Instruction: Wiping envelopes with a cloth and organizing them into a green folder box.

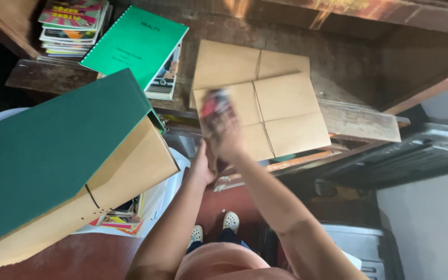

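We see the right hand (224,132), blurred, closed around a small red-and-dark cloth (214,103) pressed on the upper tan paper folder (281,119), which lies on a second folder (224,65) by the wooden shelf's (359,122) front edge. The left hand (202,166) sits just below that edge; we cannot tell its grip.

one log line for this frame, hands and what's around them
right hand: on brown folders, blurred | left hand: below it at shelf edge | green book on stack, left

Right hand (224,136) blurred on tied brown folders (281,111); left hand (201,167) beneath; green binder (47,150) beside
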